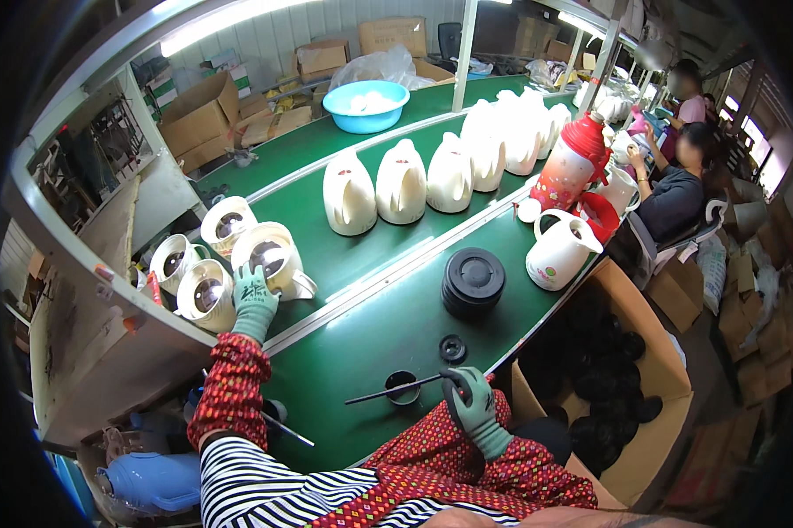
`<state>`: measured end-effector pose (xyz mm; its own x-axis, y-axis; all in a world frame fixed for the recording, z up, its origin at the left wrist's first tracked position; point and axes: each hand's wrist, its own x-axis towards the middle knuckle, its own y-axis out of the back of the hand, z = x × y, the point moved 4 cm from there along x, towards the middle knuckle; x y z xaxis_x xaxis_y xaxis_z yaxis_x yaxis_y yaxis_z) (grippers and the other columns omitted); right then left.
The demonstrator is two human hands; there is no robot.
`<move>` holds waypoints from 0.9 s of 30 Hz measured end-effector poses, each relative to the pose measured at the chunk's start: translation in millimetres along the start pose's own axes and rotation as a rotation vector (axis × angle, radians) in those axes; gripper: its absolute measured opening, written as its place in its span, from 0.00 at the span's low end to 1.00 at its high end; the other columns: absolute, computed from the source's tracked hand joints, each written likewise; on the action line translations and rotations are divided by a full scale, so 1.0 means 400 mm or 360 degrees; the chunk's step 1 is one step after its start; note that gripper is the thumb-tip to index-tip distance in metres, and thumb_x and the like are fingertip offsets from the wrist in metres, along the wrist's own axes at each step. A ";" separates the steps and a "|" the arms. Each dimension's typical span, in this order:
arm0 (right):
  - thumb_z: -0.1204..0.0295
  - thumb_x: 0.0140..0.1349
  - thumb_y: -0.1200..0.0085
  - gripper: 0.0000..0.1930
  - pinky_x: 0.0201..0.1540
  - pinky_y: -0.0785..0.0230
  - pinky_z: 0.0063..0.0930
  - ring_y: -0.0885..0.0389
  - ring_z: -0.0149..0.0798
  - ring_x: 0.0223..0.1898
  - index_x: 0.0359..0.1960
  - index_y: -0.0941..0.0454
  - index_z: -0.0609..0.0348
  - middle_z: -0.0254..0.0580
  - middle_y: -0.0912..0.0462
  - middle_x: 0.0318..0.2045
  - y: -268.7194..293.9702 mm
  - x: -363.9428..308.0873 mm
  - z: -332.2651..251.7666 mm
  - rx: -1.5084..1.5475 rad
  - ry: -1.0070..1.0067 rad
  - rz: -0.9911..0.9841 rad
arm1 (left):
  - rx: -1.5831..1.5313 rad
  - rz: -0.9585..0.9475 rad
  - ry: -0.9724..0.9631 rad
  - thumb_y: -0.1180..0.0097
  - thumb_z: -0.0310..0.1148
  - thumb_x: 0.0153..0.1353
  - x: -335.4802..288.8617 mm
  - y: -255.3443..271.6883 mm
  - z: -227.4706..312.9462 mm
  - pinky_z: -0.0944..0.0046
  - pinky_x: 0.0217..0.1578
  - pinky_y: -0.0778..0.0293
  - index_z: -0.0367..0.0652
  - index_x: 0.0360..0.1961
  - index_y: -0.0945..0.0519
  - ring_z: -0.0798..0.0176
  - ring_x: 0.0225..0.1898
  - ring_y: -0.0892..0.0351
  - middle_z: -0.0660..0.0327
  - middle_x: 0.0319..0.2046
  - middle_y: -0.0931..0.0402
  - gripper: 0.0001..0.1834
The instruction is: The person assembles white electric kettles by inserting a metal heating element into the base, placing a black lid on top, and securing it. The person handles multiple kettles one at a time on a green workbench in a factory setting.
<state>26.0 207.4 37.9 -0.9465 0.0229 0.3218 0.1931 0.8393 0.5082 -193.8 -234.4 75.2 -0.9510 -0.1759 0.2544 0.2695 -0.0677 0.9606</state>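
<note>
The left hand (255, 297), in a grey-green glove, reached out to a cream, round-bodied jug (289, 277) with its wide dark hole facing up. Its fingers were stretched over the near edge of that hole. They were not balled up, but I can't tell if they pinched the rim or just lay on it. The jug stood near the left end of the long, shiny green table (344, 352), close to three more cream jugs (229, 224). Their holes faced up too, perhaps so a person could see and reach inside.

The right hand (476, 412), in the same kind of glove, was closed around one end of a thin, dark, straight stick (370, 396). The other end poked out past a small, round black cup (404, 399). Holding just the end probably left most of the stick free to use. I can't tell if the stick touched the cup.

Near the cup were a small, flat, round black piece (452, 348) and a fat stack of round black rings (473, 280). Stacking them likely saved room. A brown cardboard box (669, 352) full of dark round parts stood beside the right arm, maybe to be easy to reach.
</note>
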 end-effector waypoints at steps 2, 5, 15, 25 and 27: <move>0.70 0.66 0.38 0.14 0.53 0.23 0.41 0.15 0.55 0.49 0.51 0.15 0.62 0.52 0.15 0.46 0.010 0.010 -0.003 0.0151 -0.0105 0.0014 | -0.0044 0.0135 -0.0240 0.22 0.39 0.48 0.010 -0.002 0.003 0.47 0.68 0.30 0.42 0.52 0.20 0.41 0.68 0.32 0.47 0.65 0.28 0.31; 0.64 0.68 0.35 0.21 0.54 0.23 0.38 0.15 0.50 0.50 0.58 0.19 0.62 0.53 0.16 0.50 0.036 0.033 -0.010 0.0127 -0.0133 0.0075 | -0.0164 0.0236 -0.0526 0.23 0.36 0.46 -0.028 0.039 0.061 0.46 0.64 0.27 0.43 0.47 0.20 0.41 0.64 0.29 0.48 0.59 0.23 0.27; 0.46 0.64 0.31 0.48 0.40 0.13 0.37 0.12 0.39 0.43 0.76 0.41 0.58 0.50 0.24 0.63 0.058 0.158 -0.208 0.1335 -0.1050 -0.0292 | -0.0677 0.0178 -0.1694 0.27 0.34 0.47 -0.445 0.436 0.499 0.44 0.53 0.20 0.41 0.41 0.20 0.39 0.55 0.22 0.50 0.51 0.20 0.20; 0.60 0.73 0.37 0.28 0.60 0.22 0.33 0.15 0.37 0.53 0.67 0.26 0.66 0.42 0.16 0.56 0.364 -0.060 -0.131 0.1521 -0.0859 -0.0086 | -0.2493 -0.0823 -0.0156 0.32 0.26 0.64 -0.446 0.271 0.469 0.52 0.59 0.22 0.40 0.77 0.38 0.55 0.71 0.29 0.49 0.72 0.33 0.43; 0.60 0.69 0.34 0.32 0.63 0.24 0.35 0.17 0.36 0.57 0.69 0.29 0.66 0.42 0.17 0.58 0.403 -0.062 -0.107 0.1594 -0.0711 -0.0204 | -0.2260 -0.1425 -0.0799 0.31 0.21 0.63 -0.470 0.176 0.496 0.55 0.61 0.22 0.38 0.77 0.37 0.57 0.67 0.26 0.53 0.70 0.29 0.42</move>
<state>91.6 318.9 146.1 -0.9917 -0.0711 -0.1071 -0.0190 0.9051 -0.4248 -26.0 -11.1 117.3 -0.7443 0.6676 0.0184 -0.6663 -0.7441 0.0476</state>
